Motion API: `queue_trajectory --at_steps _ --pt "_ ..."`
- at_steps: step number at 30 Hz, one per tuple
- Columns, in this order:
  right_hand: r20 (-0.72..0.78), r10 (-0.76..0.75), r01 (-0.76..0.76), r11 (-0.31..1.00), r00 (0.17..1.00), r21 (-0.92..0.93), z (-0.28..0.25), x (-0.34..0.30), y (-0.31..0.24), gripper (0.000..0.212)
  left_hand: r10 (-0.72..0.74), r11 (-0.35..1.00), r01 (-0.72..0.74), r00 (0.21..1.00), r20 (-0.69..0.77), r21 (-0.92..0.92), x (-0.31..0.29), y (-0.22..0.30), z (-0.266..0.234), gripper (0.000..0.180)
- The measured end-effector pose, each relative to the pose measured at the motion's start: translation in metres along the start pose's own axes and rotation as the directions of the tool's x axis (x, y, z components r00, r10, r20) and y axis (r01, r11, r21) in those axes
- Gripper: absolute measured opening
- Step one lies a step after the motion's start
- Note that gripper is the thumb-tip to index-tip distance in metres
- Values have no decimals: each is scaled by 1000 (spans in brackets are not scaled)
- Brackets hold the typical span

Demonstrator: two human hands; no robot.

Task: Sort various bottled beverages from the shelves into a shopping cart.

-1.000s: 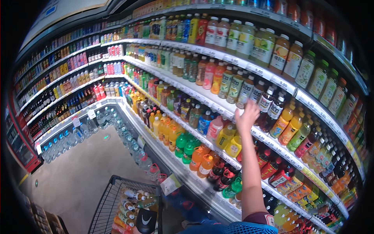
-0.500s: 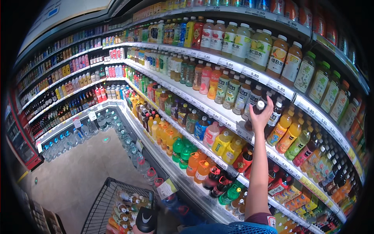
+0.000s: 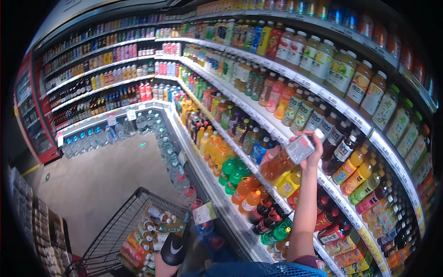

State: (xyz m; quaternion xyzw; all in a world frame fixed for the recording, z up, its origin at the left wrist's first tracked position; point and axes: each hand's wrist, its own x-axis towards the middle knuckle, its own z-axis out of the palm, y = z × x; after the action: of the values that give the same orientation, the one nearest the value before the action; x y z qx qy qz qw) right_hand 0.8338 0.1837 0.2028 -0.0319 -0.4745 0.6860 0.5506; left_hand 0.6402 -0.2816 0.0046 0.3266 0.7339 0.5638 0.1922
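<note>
My right hand (image 3: 314,154) is closed round a bottle of amber drink (image 3: 276,167), with a white cap and a pale grey label. The bottle is tilted, its cap up towards the right, in front of the shelves. Close to its cap end stand dark bottles with white labels (image 3: 343,150). Low in the picture, my left hand (image 3: 164,267) is beside a black rounded piece with a white curved mark (image 3: 174,249), at the near end of the shopping cart (image 3: 138,196). Its fingers are hidden. Many drink bottles (image 3: 146,235) lie piled in the cart.
Tiered shelves (image 3: 258,121) of bottles run along the right and round the far corner. Large water bottles (image 3: 97,137) stand along the floor's edge. A red-framed cooler (image 3: 39,117) is at far left, with stacked goods (image 3: 44,221) at near left. Grey floor (image 3: 101,175) lies between.
My right hand has drawn the bottle off the shelf, tipping it and bringing it down and slightly left. The view has turned, so the shelves and cart appear shifted to the right.
</note>
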Motion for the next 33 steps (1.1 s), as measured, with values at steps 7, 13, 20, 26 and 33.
queue_trajectory --at_steps 7,13,20,26,33 --pt "557 403 -590 782 726 204 98 -67 130 43 76 997 -76 997 -18 21 2 20 -27 44" --pt "677 449 -803 443 584 398 163 -136 230 48 147 986 -149 988 38 74 -15 50 -56 45" --pt "780 626 -915 313 -3 -255 238 -211 278 43 235 824 -209 972 19 526 -24 57 -98 32" --pt "235 969 -857 183 75 -482 251 -283 371 27 -9 908 132 955 -296 398 -85 24 -145 34" --pt "223 965 -621 258 135 -740 250 -439 474 31 -382 912 314 416 -826 -263 -188 -27 -176 42"
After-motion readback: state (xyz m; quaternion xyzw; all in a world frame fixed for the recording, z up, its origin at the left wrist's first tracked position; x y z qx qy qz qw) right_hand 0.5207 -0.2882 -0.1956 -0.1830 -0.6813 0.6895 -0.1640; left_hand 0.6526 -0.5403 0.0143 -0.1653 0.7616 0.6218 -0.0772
